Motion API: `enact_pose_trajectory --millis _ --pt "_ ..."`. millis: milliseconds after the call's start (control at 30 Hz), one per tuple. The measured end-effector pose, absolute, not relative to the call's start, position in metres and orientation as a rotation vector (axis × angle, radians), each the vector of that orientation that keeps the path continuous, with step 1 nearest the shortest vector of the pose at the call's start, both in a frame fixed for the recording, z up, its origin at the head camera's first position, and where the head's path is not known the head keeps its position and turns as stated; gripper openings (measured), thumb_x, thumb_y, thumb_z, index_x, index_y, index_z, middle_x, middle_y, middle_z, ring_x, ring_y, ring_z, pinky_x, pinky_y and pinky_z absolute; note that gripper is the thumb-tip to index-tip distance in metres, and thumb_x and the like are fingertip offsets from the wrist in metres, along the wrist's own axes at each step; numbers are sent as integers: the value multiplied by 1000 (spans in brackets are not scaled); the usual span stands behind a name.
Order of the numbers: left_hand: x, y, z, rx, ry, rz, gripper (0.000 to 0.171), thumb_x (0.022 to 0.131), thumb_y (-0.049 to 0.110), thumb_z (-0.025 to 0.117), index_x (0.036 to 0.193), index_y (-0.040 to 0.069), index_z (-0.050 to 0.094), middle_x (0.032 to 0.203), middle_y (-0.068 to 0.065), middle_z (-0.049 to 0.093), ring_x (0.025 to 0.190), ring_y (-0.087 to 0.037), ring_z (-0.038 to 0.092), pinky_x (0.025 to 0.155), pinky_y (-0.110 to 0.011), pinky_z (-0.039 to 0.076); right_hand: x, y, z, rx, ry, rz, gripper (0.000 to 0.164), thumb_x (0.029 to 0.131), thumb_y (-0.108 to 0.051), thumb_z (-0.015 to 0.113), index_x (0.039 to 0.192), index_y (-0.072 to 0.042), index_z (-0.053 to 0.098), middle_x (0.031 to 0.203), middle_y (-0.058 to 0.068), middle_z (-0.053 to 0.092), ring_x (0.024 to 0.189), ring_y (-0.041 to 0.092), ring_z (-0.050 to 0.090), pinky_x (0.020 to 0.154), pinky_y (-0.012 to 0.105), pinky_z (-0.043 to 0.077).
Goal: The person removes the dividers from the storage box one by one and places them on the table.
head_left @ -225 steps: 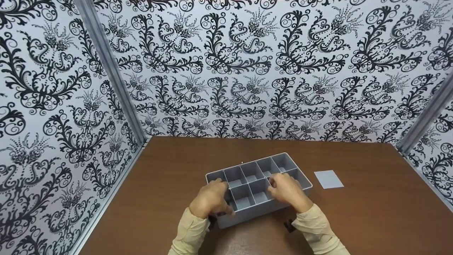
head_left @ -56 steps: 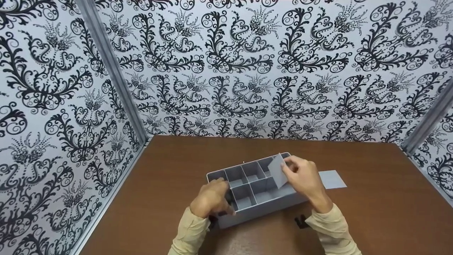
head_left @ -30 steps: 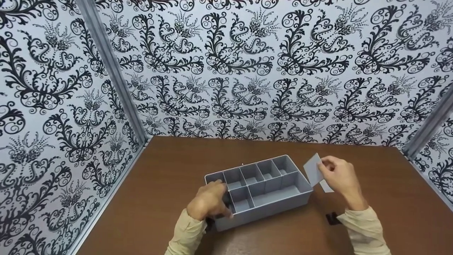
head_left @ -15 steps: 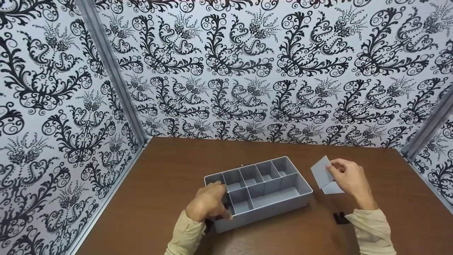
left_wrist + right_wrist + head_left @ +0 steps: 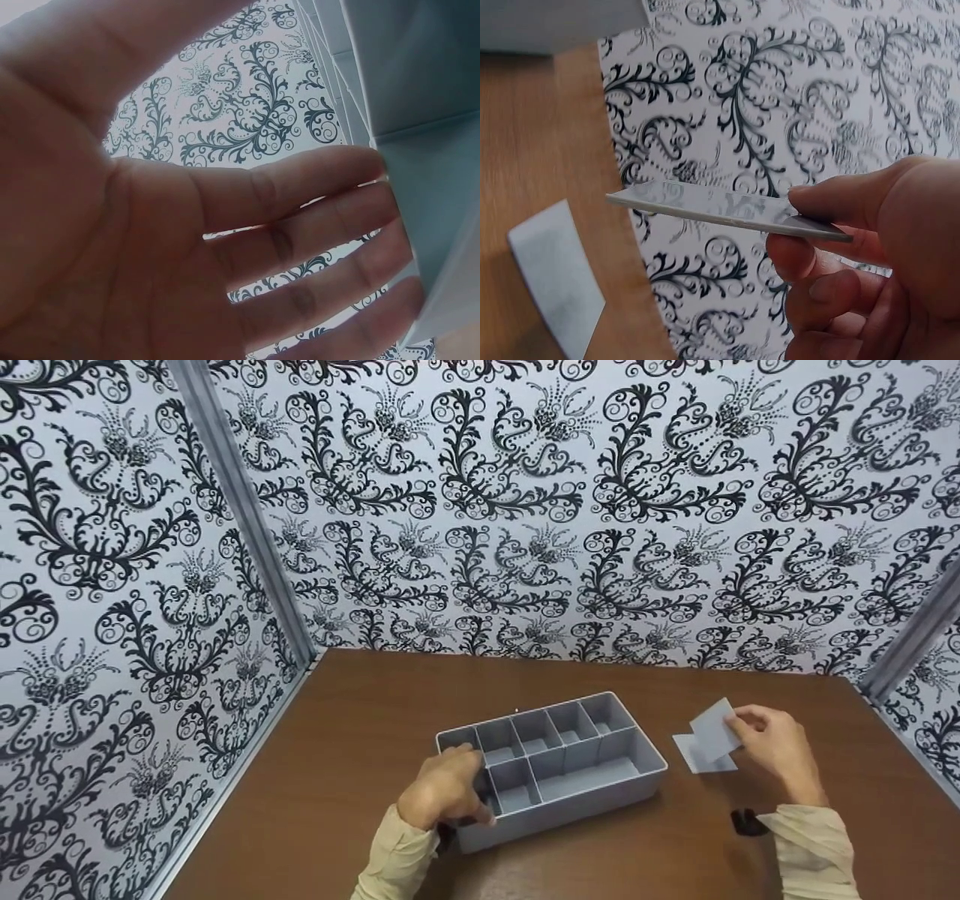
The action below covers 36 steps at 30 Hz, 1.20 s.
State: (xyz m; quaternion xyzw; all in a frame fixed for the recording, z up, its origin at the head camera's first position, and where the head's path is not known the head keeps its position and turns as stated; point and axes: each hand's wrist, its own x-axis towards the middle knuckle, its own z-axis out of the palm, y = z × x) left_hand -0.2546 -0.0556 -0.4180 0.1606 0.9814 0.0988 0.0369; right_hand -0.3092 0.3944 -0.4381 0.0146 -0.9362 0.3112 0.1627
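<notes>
A grey plastic divider [image 5: 715, 729] is pinched between thumb and fingers of my right hand [image 5: 776, 744], held tilted above the table. In the right wrist view the divider [image 5: 727, 212] shows nearly edge-on. Below and left of it, a second divider [image 5: 688, 756] lies on the table. The grey compartment box [image 5: 559, 817] stands left of these; its front row has one long bay at the right, its back row several small cells. My left hand [image 5: 441, 789] spans the box's left end. In the left wrist view, its fairly straight fingers [image 5: 300, 176] meet the box wall.
Brown tabletop [image 5: 360, 712] surrounds the box. Behind it rises a wall [image 5: 525, 547] with black-and-white patterned paper, and another patterned side wall [image 5: 112, 622] stands at the left. A black wrist-worn piece [image 5: 748, 822] sits by the right sleeve.
My right hand has lifted a divider out of the box's front row and carried it right, over the divider lying there. My left hand has stayed at the box's left end.
</notes>
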Motion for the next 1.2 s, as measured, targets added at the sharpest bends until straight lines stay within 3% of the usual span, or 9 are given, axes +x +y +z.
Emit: enact_pose_trajectory --millis 300,700,867,1200 --pt "-255 -55 -419 487 2986 294 71 55 43 94 110 6 68 115 -9 64 109 -31 60 90 -47 51 -312 414 -454 -71 -2656 872 35 99 -27 61 114 4 69 102 26 71 84 30 65 68 35 46" --pt "-256 -55 -418 472 2987 294 70 55 43 95 109 8 67 110 -6 63 106 -29 61 90 -47 51 -319 440 -476 -179 -2697 874 41 99 -29 57 119 6 66 114 34 64 96 50 61 70 44 46" --pt "-256 -55 -418 458 2982 299 73 55 43 95 112 8 67 116 -8 63 110 -30 60 93 -47 50 -320 444 -479 -219 -2708 873 41 99 -28 57 118 6 66 111 32 66 96 50 61 69 43 46" --pt "-255 -56 -418 474 2997 315 69 54 42 95 107 8 68 111 -7 64 106 -30 61 88 -47 51 -319 447 -487 -285 -2694 899 41 99 -28 57 118 7 66 109 31 67 97 49 61 67 39 44"
